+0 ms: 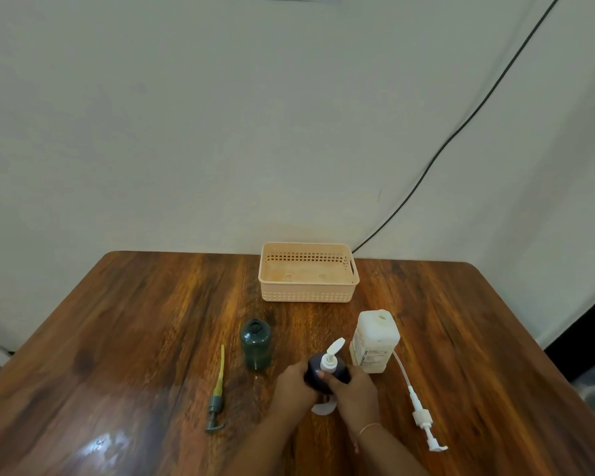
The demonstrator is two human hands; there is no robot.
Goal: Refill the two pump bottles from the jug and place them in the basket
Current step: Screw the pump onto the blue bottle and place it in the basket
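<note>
A dark bottle (340, 371) with a white pump head (330, 355) stands on the wooden table (134, 321). My left hand (294, 384) wraps its left side and my right hand (352, 393) grips its right side, a finger near the pump collar. To its left stands a dark green bottle (256, 345) with an open neck. Its green pump (216, 393) lies on the table further left. A white jug (375, 341), uncapped, stands right of the held bottle. The jug's white pump (421, 407) lies to the right. The peach basket (308, 273) sits behind, empty.
A small white piece (323, 408) lies on the table between my wrists. A black cable (461, 132) runs down the wall to behind the basket. The table's rear edge meets the wall.
</note>
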